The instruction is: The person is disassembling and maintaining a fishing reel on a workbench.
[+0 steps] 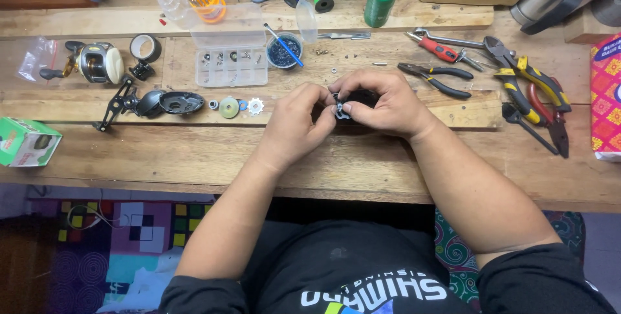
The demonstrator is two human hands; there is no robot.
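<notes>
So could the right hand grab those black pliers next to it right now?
Probably not straight away. The black-handled pliers lie in the open on the bench, just beside the right hand, nothing between. But that hand and the left hand are both pinching a small dark part, so its fingers are busy.

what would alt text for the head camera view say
Both hands, left hand and right hand, pinch a small black reel part together over a wooden workbench. Loose reel pieces lie to the left, pliers to the right.
</notes>
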